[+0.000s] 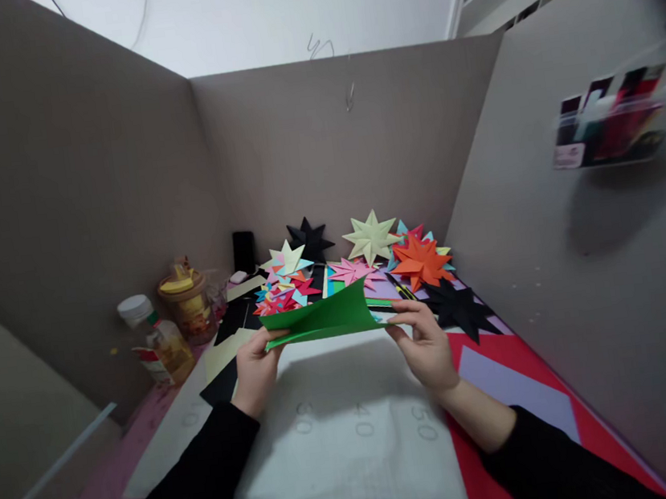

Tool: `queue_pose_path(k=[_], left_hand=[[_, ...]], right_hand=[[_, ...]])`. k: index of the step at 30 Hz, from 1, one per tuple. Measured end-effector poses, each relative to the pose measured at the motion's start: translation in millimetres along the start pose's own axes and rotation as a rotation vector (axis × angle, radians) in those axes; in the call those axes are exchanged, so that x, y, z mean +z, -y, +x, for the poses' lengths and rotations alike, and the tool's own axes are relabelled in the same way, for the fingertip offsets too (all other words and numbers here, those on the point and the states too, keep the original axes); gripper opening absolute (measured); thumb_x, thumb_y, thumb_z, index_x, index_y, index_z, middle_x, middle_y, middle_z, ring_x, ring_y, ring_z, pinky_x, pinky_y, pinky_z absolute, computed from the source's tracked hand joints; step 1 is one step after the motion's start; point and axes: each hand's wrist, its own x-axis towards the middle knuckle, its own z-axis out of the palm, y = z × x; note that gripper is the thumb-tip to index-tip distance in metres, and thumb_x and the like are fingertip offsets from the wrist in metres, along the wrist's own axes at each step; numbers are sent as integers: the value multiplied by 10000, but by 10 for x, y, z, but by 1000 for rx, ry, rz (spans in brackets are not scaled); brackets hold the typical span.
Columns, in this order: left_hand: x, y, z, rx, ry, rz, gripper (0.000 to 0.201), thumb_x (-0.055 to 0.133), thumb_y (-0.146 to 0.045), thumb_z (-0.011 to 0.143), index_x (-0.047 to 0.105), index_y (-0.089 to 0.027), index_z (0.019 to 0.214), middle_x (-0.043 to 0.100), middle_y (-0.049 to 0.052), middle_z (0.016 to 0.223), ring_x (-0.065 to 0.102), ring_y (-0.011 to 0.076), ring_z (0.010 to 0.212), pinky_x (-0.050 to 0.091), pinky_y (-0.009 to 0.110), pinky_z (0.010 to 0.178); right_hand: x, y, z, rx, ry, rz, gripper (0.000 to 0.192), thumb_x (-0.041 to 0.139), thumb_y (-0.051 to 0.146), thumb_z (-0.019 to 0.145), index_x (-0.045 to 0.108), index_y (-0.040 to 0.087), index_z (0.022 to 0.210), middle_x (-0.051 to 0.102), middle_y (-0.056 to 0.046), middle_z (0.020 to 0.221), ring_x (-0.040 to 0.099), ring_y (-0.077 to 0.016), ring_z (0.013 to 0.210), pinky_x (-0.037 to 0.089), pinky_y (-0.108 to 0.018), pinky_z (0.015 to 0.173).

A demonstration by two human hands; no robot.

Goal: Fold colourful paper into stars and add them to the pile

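Observation:
A sheet of green paper (323, 317), bent over on itself, is held up above a white mat (353, 409) printed with numbers. My left hand (259, 364) pinches its left end between thumb and fingers. At the opposite end, my right hand (424, 342) grips the paper's edge, fingers above and thumb below. The two layers of the sheet stand slightly apart toward the right. Behind it lie folded paper stars, among them an orange star (423, 261), a pink star (354, 273) and a pale green star (373, 236).
A bottle with a white cap (159, 344) and a yellow-lidded tub (187, 304) stand at left. A black phone (244, 252) leans at the back. Red paper (512, 422), lilac paper (517, 389) and a black star (458, 308) lie at right. Grey partitions (350, 142) enclose the table.

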Motion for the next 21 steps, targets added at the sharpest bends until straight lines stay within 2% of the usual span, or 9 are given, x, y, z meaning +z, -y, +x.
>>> queue_pose_path(k=[3,5,7,9,12,17,21], left_hand=[[9,-40,-37,114,-19,93,99,632,-191,774,724,-184,811,726,66,878,668,183,809,529,294,742],[29,-90,-74,197,2,135,110,621,-159,781,716,-185,830,721,66,879,663,179,821,525,293,754],[56,-158,-116,271,43,155,134,603,-128,787,707,-186,848,715,68,881,656,178,838,522,296,765],[81,-232,-153,328,81,161,161,583,-101,791,700,-182,867,708,76,886,649,179,857,520,298,775],[105,-317,-190,359,119,143,171,571,-88,797,694,-174,879,699,87,890,642,175,852,517,295,776],[110,-315,-210,267,159,113,185,545,-102,801,694,-181,877,693,90,882,635,183,845,515,299,762],[113,-288,-210,164,167,87,157,559,-152,792,700,-194,846,696,84,862,637,194,828,515,304,739]], right_hand=[[-8,123,-31,-195,-54,-216,416,651,169,773,531,237,1165,519,-104,1151,513,-259,1095,438,-501,930],[1,273,-80,-376,35,-343,527,652,154,766,487,247,1258,496,-109,1202,466,-278,1156,422,-497,960],[31,432,-142,-478,182,-439,552,632,161,783,466,239,1304,494,-115,1241,426,-295,1204,411,-487,982],[76,551,-199,-494,285,-502,579,601,180,808,415,205,1356,499,-129,1273,400,-307,1234,398,-493,997],[137,610,-254,-482,342,-524,616,558,192,832,339,168,1407,521,-137,1279,398,-310,1246,388,-507,1003],[159,541,-301,-472,378,-502,663,534,192,837,265,168,1442,514,-145,1316,373,-318,1285,375,-529,1006],[161,479,-342,-486,412,-515,660,529,196,833,273,180,1441,446,-142,1396,302,-336,1339,356,-554,1013]])
